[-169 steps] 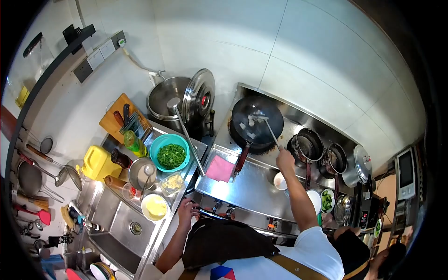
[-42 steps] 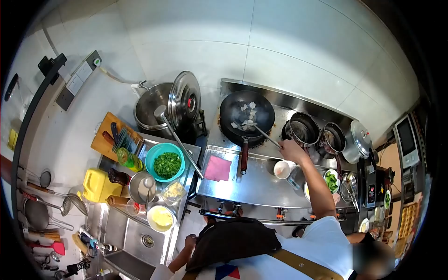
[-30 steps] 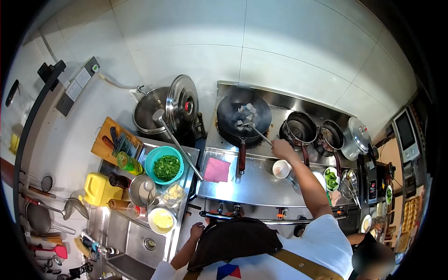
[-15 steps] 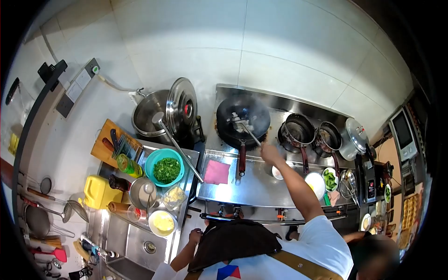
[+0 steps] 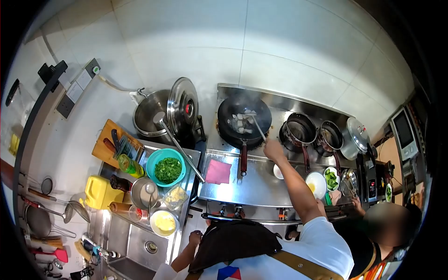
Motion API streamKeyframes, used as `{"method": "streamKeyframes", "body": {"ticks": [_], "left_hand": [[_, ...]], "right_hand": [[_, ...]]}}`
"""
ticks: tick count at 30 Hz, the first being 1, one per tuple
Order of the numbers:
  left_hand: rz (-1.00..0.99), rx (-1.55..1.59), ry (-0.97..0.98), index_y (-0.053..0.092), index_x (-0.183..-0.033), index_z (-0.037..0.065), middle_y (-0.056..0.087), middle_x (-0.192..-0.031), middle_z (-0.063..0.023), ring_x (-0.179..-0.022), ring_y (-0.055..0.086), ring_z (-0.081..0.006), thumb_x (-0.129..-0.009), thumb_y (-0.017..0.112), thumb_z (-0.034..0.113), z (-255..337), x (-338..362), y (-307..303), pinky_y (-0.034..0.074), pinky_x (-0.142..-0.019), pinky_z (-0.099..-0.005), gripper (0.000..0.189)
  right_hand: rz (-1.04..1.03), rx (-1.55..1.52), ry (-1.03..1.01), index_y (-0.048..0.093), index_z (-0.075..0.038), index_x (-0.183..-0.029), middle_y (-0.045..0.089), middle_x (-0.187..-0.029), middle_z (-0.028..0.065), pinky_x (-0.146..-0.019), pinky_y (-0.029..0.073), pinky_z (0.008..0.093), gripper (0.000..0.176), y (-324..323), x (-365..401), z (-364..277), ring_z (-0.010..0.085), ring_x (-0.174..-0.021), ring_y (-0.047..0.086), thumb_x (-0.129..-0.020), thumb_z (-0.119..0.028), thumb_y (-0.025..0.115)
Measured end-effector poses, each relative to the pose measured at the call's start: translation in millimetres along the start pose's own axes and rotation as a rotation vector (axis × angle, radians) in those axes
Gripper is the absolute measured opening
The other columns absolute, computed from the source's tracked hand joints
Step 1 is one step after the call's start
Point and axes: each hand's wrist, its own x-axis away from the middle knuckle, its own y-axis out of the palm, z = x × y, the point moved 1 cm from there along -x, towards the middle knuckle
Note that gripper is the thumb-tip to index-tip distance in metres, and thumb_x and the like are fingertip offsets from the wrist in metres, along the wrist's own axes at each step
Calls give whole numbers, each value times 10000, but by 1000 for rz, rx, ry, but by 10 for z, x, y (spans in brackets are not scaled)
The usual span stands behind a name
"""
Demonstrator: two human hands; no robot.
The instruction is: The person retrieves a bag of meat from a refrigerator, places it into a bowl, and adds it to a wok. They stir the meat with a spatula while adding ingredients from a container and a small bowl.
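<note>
My right hand [image 5: 274, 150] is closed round the handle of a metal spatula [image 5: 259, 128], reaching over the front of the stove. The spatula's far end lies among pale pieces of food [image 5: 241, 123] in a dark wok [image 5: 228, 132], and steam rises from it. The wok's dark red handle [image 5: 243, 161] points toward me; neither hand touches it. Down by my waist, beside the counter edge, my left hand [image 5: 195, 238] has its fingers curled in. Whether anything is inside them is hidden.
Two saucepans [image 5: 299, 128] stand right of the wok. A pink cloth [image 5: 218, 172] lies on the steel ledge. To the left are a large pot [image 5: 145, 112], a turquoise bowl of chopped greens [image 5: 150, 164] and a sink [image 5: 133, 268]. A co-worker [image 5: 345, 233] stands close at right.
The spatula has swung from slanting left to slanting right, and the food has spread in the wok. The co-worker has come further into view, a hand near the plates. My left hand stays put.
</note>
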Motion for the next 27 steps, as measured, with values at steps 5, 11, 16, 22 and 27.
{"method": "streamKeyframes", "body": {"ticks": [5, 11, 16, 22, 27], "left_hand": [[29, 111, 84, 680, -987, 55, 691, -849, -137, -768, 665, -251, -799, 604, 228, 36, -25, -24, 511, -722, -338, 266], [-41, 172, -135, 691, -960, 63, 693, -854, -129, -763, 664, -257, -793, 623, 222, -158, -28, 69, 514, -717, -336, 241], [-9, 39, -67, 706, -912, 83, 691, -845, -129, -778, 663, -261, -786, 625, 229, -41, 72, -34, 509, -726, -343, 210], [52, 96, -135, 707, -877, 85, 688, -834, -131, -777, 659, -269, -789, 616, 219, -6, 101, -42, 505, -715, -351, 185], [-20, 54, 27, 697, -854, 73, 688, -824, -123, -755, 657, -255, -809, 581, 207, -128, 114, -5, 503, -699, -351, 183]], "right_hand": [[-130, 162, -187, 597, -3, -986, 637, -942, 246, -767, 486, 490, 239, 5, 120, -98, 389, -887, 624, -810, -141, 514], [-90, 65, -141, 621, -17, -980, 644, -927, 223, -767, 491, 474, 238, -153, 11, -79, 376, -891, 624, -808, -146, 518], [-139, 100, -179, 611, -43, -998, 640, -874, 230, -746, 484, 486, 247, -257, 83, -61, 387, -865, 620, -780, -138, 544], [-177, 229, -94, 647, -45, -965, 647, -910, 218, -761, 501, 458, 235, -838, 433, -77, 375, -880, 629, -768, -117, 542], [-145, 174, -79, 637, -50, -980, 645, -896, 222, -771, 501, 460, 228, -372, 213, 112, 379, -891, 624, -792, -151, 558]]}}
